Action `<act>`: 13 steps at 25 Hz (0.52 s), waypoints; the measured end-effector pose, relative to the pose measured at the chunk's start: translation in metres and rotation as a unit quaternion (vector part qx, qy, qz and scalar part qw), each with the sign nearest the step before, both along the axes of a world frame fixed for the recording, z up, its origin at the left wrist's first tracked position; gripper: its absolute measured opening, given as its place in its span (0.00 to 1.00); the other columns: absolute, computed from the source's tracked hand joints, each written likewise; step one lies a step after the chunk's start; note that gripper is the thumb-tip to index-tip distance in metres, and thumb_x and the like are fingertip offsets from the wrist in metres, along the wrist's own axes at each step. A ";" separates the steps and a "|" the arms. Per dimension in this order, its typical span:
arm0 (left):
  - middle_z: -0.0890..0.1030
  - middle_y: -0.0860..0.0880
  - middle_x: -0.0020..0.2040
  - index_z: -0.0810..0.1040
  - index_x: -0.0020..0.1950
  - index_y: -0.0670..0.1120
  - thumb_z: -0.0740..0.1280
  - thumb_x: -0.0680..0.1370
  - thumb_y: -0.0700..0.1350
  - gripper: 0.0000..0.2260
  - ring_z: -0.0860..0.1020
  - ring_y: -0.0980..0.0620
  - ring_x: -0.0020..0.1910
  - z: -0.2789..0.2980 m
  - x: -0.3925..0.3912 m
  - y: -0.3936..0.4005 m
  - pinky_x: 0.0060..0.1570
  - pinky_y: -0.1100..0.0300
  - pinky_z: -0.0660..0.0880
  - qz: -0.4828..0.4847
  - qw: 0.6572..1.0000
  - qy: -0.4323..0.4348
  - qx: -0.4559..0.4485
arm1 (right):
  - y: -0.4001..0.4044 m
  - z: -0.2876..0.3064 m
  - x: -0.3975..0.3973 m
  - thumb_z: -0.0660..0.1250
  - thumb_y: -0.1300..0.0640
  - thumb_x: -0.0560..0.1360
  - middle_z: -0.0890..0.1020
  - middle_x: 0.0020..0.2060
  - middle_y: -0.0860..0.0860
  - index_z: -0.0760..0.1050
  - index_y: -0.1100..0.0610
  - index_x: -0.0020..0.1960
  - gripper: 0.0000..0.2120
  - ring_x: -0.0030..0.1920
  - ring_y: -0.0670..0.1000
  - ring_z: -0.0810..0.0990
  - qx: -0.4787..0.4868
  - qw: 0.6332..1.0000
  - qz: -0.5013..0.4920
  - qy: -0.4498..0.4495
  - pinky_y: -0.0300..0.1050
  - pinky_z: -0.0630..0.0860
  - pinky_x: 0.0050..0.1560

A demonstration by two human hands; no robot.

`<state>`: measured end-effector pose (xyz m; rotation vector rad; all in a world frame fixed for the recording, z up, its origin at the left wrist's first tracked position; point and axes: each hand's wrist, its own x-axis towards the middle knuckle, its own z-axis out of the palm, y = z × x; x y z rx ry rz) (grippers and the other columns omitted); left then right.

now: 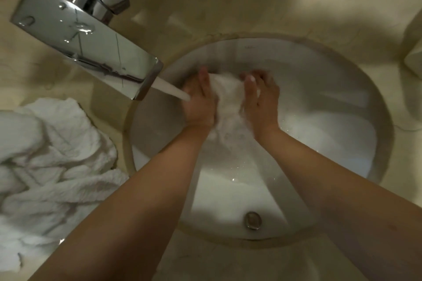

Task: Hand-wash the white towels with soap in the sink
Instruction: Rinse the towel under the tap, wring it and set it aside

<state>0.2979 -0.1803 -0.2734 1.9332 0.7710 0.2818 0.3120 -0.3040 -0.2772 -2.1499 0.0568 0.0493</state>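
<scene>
A small white towel [228, 98] hangs bunched between both hands over the round white sink [342, 102]. My left hand [198, 100] grips its left side, fingers curled behind the cloth. My right hand [262, 100] grips its right side, thumb on the front. Water runs from the flat chrome tap [86, 39] in a white stream [171, 89] that lands on my left hand. The towel's lower end trails wet toward the basin. No soap is visible.
A heap of white towels [50, 150] lies on the beige stone counter [228, 7] to the left of the sink. The metal drain [253, 220] sits at the near side of the basin. A pale object [413, 52] stands at the right edge.
</scene>
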 end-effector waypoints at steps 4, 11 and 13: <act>0.85 0.46 0.47 0.83 0.52 0.43 0.60 0.85 0.46 0.13 0.82 0.51 0.52 0.025 0.006 0.009 0.48 0.72 0.66 0.022 0.998 0.056 -0.029 | 0.016 0.019 -0.018 0.50 0.48 0.81 0.78 0.63 0.57 0.75 0.59 0.67 0.25 0.63 0.56 0.75 -0.013 0.993 0.110 -0.048 0.53 0.69 0.63; 0.80 0.52 0.54 0.78 0.58 0.46 0.59 0.85 0.45 0.10 0.75 0.75 0.46 0.033 -0.013 0.009 0.52 0.74 0.69 0.008 0.978 0.041 -0.202 | 0.032 0.001 -0.015 0.52 0.41 0.80 0.83 0.58 0.54 0.78 0.58 0.64 0.27 0.59 0.56 0.81 0.029 0.997 0.072 -0.016 0.62 0.73 0.60; 0.77 0.43 0.63 0.74 0.66 0.33 0.57 0.85 0.39 0.14 0.74 0.73 0.54 0.012 -0.028 0.006 0.57 0.77 0.67 0.021 0.984 -0.008 -0.179 | 0.034 -0.007 -0.012 0.51 0.44 0.79 0.84 0.53 0.54 0.81 0.57 0.60 0.26 0.55 0.58 0.82 -0.018 0.996 0.085 -0.019 0.58 0.73 0.60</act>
